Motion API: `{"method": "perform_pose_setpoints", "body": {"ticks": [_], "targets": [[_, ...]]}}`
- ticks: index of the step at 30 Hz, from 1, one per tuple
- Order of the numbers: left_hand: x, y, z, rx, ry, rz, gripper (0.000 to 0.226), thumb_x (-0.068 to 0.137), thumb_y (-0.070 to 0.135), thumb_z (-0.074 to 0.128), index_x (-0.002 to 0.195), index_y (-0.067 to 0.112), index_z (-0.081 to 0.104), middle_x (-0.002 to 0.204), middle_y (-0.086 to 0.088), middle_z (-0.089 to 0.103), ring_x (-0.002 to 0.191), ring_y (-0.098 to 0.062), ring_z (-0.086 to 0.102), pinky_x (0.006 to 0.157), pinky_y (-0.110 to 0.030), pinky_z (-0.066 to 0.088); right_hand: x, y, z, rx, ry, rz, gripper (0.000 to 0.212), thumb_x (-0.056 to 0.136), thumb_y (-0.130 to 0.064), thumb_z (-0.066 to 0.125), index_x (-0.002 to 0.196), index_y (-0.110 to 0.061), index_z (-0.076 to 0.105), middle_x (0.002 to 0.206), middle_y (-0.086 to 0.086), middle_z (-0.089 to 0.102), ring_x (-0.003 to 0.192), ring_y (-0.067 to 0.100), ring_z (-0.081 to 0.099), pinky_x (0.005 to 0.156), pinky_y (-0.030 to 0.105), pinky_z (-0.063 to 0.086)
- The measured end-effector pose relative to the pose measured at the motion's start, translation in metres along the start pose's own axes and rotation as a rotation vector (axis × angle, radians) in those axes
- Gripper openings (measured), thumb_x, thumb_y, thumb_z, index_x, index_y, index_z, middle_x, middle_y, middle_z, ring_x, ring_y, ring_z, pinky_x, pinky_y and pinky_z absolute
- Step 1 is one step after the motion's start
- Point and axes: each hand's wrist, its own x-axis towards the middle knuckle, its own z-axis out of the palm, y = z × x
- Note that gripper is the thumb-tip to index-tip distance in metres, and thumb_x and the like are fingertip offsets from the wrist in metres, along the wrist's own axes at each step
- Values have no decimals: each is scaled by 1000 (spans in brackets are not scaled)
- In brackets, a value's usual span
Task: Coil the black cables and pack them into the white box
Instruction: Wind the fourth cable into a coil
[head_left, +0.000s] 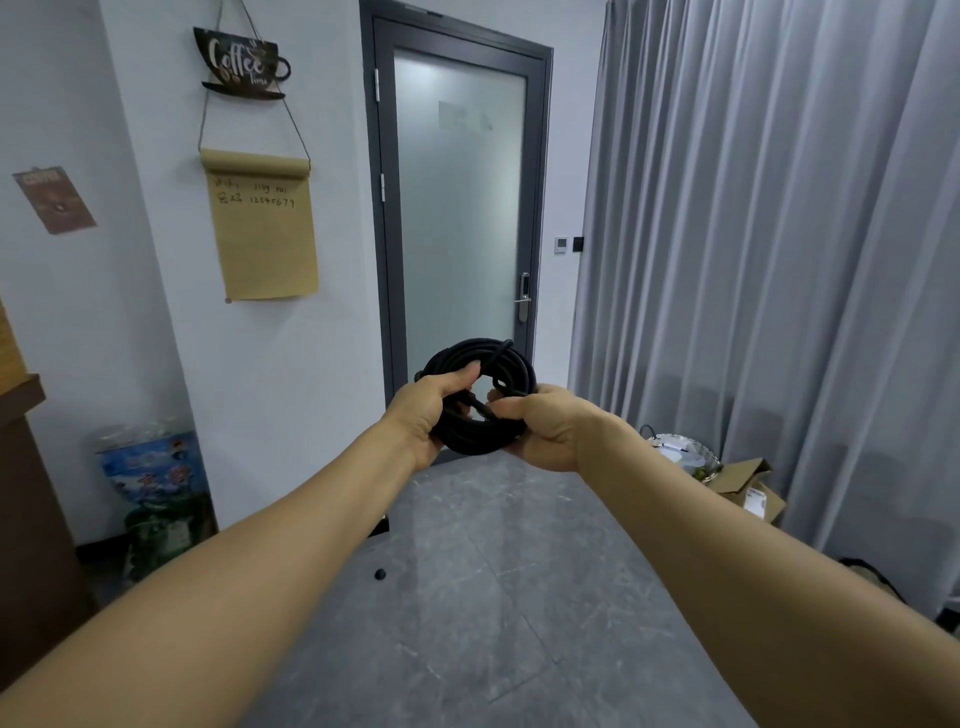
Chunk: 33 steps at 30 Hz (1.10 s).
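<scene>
A black cable (501, 364), wound into a thick round coil, is held up at arm's length in front of the glass door. My left hand (428, 413) grips the coil's left side, thumb laid over the top of the strands. My right hand (545, 426) grips the lower right side, its fingers pinching strands near the coil's middle. The white box is not in view.
A grey stone-patterned table (493, 597) stretches below my arms, with a small black knob (380, 573) on it. A woven basket (685, 452) and an open cardboard box (748, 488) sit on the floor at the right by the grey curtain (779, 234). Water bottles (156, 483) stand at the left wall.
</scene>
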Motion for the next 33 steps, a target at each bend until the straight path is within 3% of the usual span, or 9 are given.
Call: {"method": "perform_pose_setpoints", "body": {"ticks": [5, 8, 12, 14, 16, 22, 27, 30, 33], "targets": [[-3, 5, -6, 23, -10, -25, 16, 78, 17, 73, 77, 7, 62, 58, -2, 56, 62, -17, 50, 64, -28, 48, -2, 5, 2, -62, -36, -10, 8, 89, 3, 57, 91, -5, 59, 88, 8, 64, 88, 19, 62, 88, 35, 52], [-4, 10, -8, 71, 28, -4, 19, 74, 13, 77, 83, 4, 63, 68, -5, 56, 64, -16, 49, 61, -27, 47, -4, 2, -2, -208, -14, -72, 8, 85, -2, 64, 92, -6, 62, 90, 8, 67, 91, 21, 64, 91, 38, 53], [-11, 11, -8, 152, 43, 30, 28, 73, 7, 78, 97, 3, 64, 73, -4, 60, 62, -15, 53, 45, -21, 47, -9, -1, -4, -302, 28, -122, 17, 88, -14, 64, 98, -1, 63, 94, 16, 64, 90, 26, 62, 97, 44, 49], [-14, 9, -5, 207, 36, 47, 18, 74, 2, 76, 89, 5, 66, 74, -4, 63, 61, -14, 56, 42, -17, 46, -9, 0, -4, -339, 85, -163, 21, 91, -19, 60, 95, 2, 62, 95, 19, 63, 88, 27, 62, 92, 43, 52], [-16, 6, -3, 236, 51, 47, 13, 74, -5, 70, 81, 5, 65, 72, -6, 63, 60, -17, 59, 48, -22, 48, -9, 0, -3, -359, 127, -181, 24, 92, -21, 59, 91, 3, 62, 94, 20, 64, 86, 28, 64, 85, 40, 55], [-23, -2, -2, 225, -24, 25, 27, 74, -16, 51, 58, 7, 53, 47, -2, 49, 49, -16, 52, 48, -25, 44, -14, -1, -8, -352, 161, -144, 31, 92, -18, 59, 97, 13, 60, 88, 21, 64, 76, 27, 65, 71, 38, 57], [-25, -6, -11, 192, -76, 17, 33, 76, -16, 49, 54, 8, 52, 54, -5, 45, 49, -16, 50, 54, -27, 45, -17, 1, -3, -349, 164, -126, 27, 91, -16, 60, 90, 11, 61, 79, 13, 65, 75, 26, 65, 61, 33, 58], [-24, -7, -15, 214, -2, 7, 25, 76, -16, 53, 62, 6, 55, 55, -6, 49, 46, -15, 53, 49, -25, 46, -13, 9, 3, -334, 217, -110, 23, 91, -16, 61, 77, 3, 59, 93, 18, 68, 81, 28, 65, 67, 37, 58], [-21, -12, -20, 296, 80, -31, 21, 76, -7, 64, 91, 6, 58, 77, -11, 59, 64, -20, 59, 57, -30, 49, -6, 23, 4, -360, 283, -108, 23, 89, -17, 63, 76, 1, 60, 104, 23, 67, 90, 33, 67, 75, 41, 58]]}}
